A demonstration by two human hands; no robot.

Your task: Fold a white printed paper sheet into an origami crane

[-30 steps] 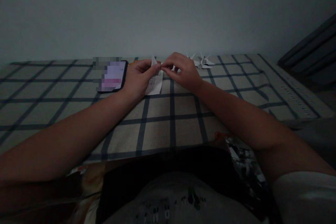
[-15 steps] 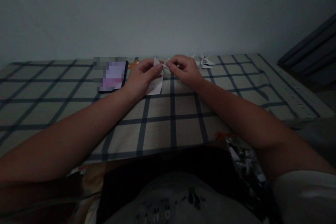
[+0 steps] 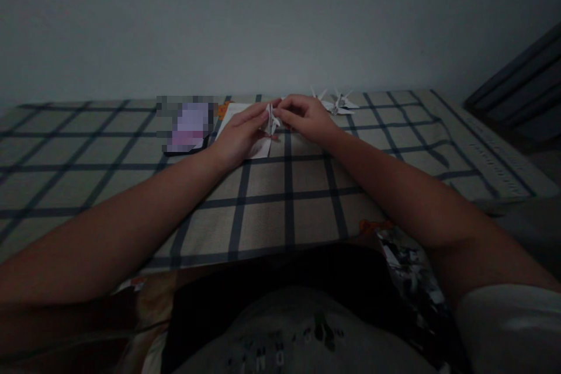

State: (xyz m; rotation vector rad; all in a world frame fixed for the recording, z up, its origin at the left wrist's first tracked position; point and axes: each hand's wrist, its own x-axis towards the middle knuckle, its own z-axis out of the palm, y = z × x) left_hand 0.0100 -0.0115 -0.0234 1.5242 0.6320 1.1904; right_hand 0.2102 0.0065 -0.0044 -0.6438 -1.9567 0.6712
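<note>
A small folded white paper [image 3: 272,120] stands between my hands near the back of the table. My left hand [image 3: 243,131] is closed on its left side, thumb on top of the paper. From the right, my right hand [image 3: 304,115] pinches the edge of the same piece with thumb and forefinger. Flat white paper [image 3: 260,149] lies under my left hand, partly covered by it. Just right of my right hand sit folded paper shapes with pointed tips [image 3: 339,104].
A phone [image 3: 188,125] with a blurred screen lies left of my left hand. The table has a checked cloth [image 3: 263,216], with an orange item [image 3: 224,110] near its back edge. Behind it is a plain wall [image 3: 272,23]. A dark slatted object [image 3: 521,82] stands at the right.
My left hand has turned flatter and the folded paper now stands more upright between my hands. More of the flat paper shows behind my left hand.
</note>
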